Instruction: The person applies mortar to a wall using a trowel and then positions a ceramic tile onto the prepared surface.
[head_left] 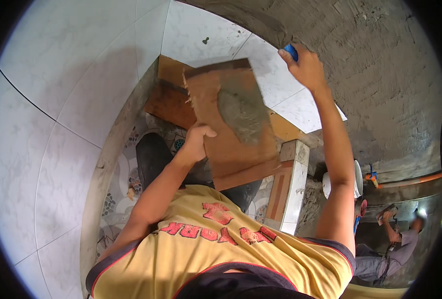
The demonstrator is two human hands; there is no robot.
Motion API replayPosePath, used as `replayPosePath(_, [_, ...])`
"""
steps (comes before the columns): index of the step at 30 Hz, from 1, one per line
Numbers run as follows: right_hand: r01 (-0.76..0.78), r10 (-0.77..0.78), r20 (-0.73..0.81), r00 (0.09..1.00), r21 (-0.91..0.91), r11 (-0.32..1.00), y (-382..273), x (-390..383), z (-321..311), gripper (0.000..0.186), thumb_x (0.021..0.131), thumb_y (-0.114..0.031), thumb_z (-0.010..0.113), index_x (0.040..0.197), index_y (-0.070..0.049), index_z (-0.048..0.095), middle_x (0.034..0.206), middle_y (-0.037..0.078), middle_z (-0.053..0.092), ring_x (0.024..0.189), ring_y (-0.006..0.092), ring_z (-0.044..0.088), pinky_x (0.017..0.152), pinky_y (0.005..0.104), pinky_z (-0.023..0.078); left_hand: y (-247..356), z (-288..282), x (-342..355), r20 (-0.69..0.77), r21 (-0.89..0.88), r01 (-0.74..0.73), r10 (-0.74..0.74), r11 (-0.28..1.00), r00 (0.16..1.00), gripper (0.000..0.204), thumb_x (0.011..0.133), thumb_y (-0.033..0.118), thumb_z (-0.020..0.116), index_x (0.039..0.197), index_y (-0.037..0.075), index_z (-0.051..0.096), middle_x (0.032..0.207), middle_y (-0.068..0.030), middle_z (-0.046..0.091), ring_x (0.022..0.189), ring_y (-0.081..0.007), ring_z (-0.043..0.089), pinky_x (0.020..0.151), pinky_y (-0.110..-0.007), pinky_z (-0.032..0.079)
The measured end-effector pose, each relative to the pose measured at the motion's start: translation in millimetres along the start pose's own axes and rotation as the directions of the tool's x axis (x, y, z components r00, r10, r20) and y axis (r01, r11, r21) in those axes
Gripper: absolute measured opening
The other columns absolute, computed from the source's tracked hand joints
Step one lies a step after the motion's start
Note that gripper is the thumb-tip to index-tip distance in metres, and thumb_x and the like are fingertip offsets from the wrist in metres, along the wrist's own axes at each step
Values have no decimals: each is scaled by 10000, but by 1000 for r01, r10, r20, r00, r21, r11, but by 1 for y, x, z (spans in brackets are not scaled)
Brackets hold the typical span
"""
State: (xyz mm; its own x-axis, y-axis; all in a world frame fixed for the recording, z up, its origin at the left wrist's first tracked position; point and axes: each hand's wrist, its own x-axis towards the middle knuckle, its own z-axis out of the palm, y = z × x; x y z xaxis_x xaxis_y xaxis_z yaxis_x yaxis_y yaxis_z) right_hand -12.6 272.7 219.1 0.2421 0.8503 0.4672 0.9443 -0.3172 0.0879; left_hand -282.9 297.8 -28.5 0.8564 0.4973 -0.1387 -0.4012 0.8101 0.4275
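Mortarboard (232, 155), prob. stiff, heavy w/ mortar (243, 110), is inviting bare-edge hold, L hand (198, 142) pinching there, R hand (307, 70) gripping blue handle (291, 51).

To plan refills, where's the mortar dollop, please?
In the head view, the mortar dollop lies above centre on the brown board, right of the left hand.

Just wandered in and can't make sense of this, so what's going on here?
Someone in a yellow shirt is at work beside a rough grey wall. Their left grip holds up a brown board with a patch of grey paste, probably mortar, on it. Their right grip, raised near the wall, holds a blue thing, mostly hidden. White tiles stand at left. Another person is farther off at lower right.
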Motion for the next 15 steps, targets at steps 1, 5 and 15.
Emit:
replayPosePath(1, [5,-5,0,1000,-1,1000,5,13,3,563,901,-546,651,1152,-44,690,934,218,724,918,451,687,809,502,546,-4,-14,-3,-9,-37,35,-36,999,999,561,712,28,533,1268,-42,534,1193,-167,624,1088,-330,635,961,-449,526])
replayPosePath(5, [50,-68,179,982,104,993,11,57,12,557,911,-540,646,1119,-26,701,822,182,694,703,315,673,691,417,536,-21,-88,-10,-105,-98,71,-81,993,991,558,711,44,537,1261,-53,542,1197,-181,630,1110,-354,632,971,-476,528])
replayPosePath(15, [-254,68,599,798,232,939,4,114,2,484,939,-478,625,1026,-4,670,671,40,537,488,148,466,433,308,361,-45,-182,-19,-313,-135,14,-56,991,948,582,716,53,530,1291,-41,535,1232,-181,625,1149,-368,616,1038,-488,507])
